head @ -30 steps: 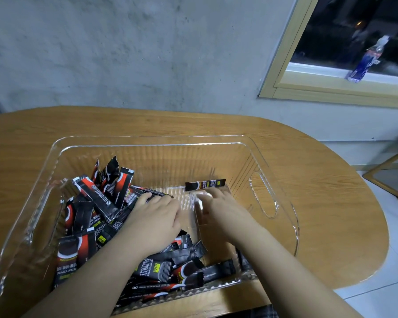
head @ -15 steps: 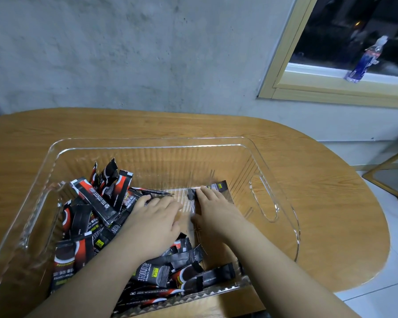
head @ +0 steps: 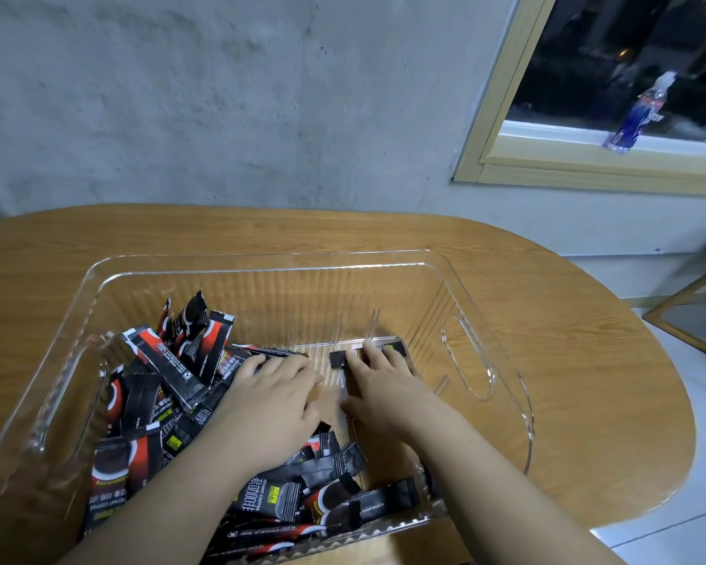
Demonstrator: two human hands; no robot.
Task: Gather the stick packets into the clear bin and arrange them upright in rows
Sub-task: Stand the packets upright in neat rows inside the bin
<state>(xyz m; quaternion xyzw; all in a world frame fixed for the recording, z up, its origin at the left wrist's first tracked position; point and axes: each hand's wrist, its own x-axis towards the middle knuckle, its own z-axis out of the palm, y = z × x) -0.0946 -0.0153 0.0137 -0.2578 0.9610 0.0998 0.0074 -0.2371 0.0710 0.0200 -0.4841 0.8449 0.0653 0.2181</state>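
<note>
Packets (head: 168, 385) piled loose in bin (head: 261, 263), left half. L hand (head: 270, 405) flat on pile, fingers straight. R hand (head: 384, 385) presses one packet (head: 339, 359) at far right, fingers straight. Light, slick, floppy; prob. pinch mid-length.

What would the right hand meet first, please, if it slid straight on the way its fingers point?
The right hand already rests on a stick packet; beyond that, probably the far wall of the clear bin, though depth is unclear.

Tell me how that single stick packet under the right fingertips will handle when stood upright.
The stick packet looks thin and narrow, so it will likely flop over unless leaned on the clear bin wall. Its glossy wrapper may slide under the right hand.
</note>
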